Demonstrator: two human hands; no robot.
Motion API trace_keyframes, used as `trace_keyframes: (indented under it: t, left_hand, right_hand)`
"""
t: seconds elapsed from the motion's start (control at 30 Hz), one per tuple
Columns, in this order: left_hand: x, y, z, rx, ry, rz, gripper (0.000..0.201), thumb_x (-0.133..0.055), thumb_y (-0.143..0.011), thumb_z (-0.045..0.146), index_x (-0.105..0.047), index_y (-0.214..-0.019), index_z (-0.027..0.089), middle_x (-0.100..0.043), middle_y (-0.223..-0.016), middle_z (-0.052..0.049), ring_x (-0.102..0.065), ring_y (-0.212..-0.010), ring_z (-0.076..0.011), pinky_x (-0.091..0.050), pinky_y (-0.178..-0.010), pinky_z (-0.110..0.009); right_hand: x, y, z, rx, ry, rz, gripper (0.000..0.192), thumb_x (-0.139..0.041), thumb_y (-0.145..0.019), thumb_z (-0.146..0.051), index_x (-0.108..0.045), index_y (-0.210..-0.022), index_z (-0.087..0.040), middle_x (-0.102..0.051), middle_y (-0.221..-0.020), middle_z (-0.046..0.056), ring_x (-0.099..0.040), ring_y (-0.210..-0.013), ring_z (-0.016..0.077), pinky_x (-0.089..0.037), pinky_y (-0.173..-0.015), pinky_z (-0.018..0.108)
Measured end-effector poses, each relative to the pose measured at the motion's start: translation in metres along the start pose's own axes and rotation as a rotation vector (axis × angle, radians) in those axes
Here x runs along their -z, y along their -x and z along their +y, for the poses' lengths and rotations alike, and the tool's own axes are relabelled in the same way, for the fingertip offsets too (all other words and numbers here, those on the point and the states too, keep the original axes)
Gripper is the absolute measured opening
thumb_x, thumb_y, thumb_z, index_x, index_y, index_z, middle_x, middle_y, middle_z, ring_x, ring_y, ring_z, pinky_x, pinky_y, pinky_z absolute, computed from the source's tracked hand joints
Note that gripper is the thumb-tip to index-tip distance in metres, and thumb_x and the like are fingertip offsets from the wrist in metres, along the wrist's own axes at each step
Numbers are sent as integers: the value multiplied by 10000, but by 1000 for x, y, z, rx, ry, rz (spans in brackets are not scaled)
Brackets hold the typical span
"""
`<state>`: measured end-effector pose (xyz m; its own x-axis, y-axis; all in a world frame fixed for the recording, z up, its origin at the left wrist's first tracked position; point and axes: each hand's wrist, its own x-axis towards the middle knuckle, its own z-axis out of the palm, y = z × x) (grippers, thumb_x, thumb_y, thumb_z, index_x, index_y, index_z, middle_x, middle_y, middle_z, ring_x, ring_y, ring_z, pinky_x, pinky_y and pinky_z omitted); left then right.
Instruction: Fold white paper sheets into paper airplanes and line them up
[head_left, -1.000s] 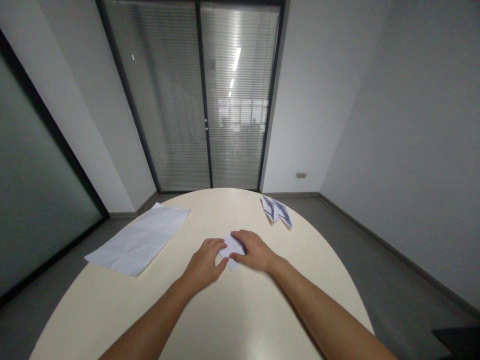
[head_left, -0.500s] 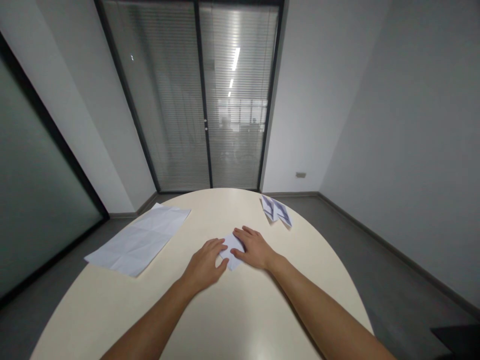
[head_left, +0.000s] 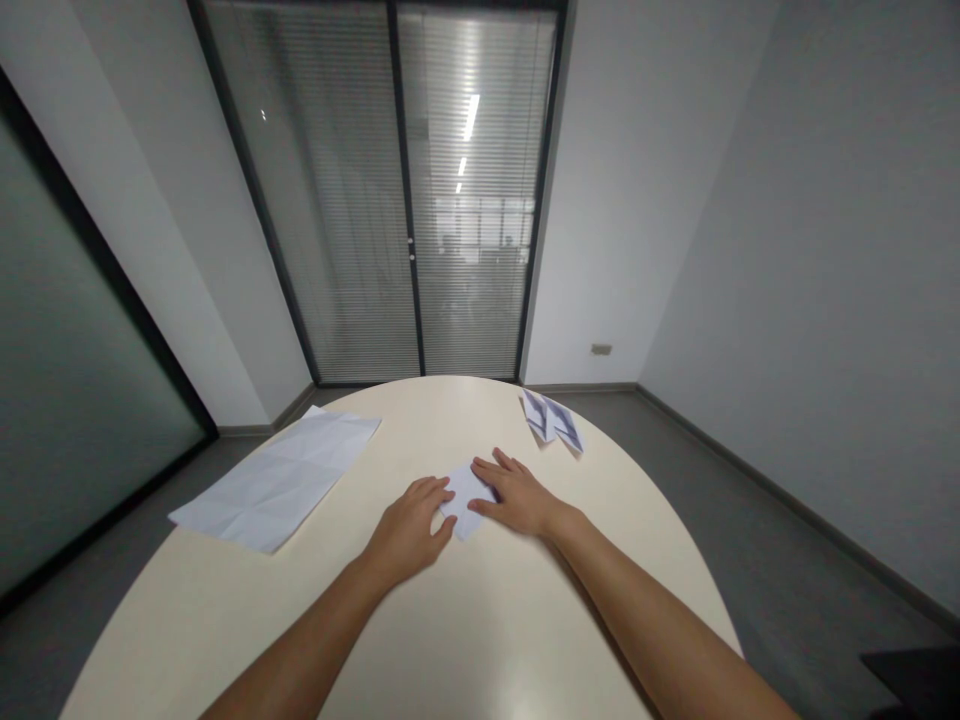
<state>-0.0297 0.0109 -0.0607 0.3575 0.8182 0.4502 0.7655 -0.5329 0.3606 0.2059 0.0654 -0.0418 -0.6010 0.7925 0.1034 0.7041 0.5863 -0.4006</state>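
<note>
A small piece of folded white paper [head_left: 463, 500] lies flat on the cream round table [head_left: 450, 620], between my two hands. My left hand [head_left: 411, 525] rests at its left edge, fingers apart and fingertips on the paper. On the right side, my right hand [head_left: 516, 495] lies over the paper's edge with its fingers spread and its thumb on the surface. Part of the paper is covered by the fingers, so its full outline is hidden.
A large creased white sheet [head_left: 285, 480] lies on the table's left side. Near the far right edge stands a folded paper piece [head_left: 551, 420] with pointed ends. Behind the table is a glass door [head_left: 345, 220] with blinds.
My right hand has shifted slightly to the right and away from me, uncovering a little more of the folded paper. The left hand has stayed in place.
</note>
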Motion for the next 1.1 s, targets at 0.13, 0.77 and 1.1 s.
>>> trace_keyframes:
  t: [0.13,0.77,1.1]
  left_hand:
    - [-1,0,-1,5,-17,-7,282,-602,-880,277,-681,-1136,191,-654,-1313,-106,-551,-1283,-268,-454,-1103,-466]
    - [-5,-3,-1,154,-114,35,269,-576,-893,281,-677,-1110,156,-647,-1313,-137,-567,-1265,-285,-461,-1086,-455]
    - [2,-5,-2,86,-71,65,218,-626,-877,261,-655,-1085,202,-669,-1150,-87,-559,-1130,-264,-487,-1006,-434]
  right_hand:
    - [-1,0,9,-22,74,98,588,-453,-990,-455,-406,-1514,-192,-420,-1549,115,-273,-1470,329,-247,-1178,529]
    - [1,4,-32,17,186,91,531,-555,-921,-466,-586,-1336,-136,-565,-1404,171,-494,-1283,351,-385,-1065,484]
    - [-2,7,-28,93,70,-112,819,-418,-957,-616,-273,-1558,-78,-203,-1611,216,-183,-1499,358,-176,-1203,543]
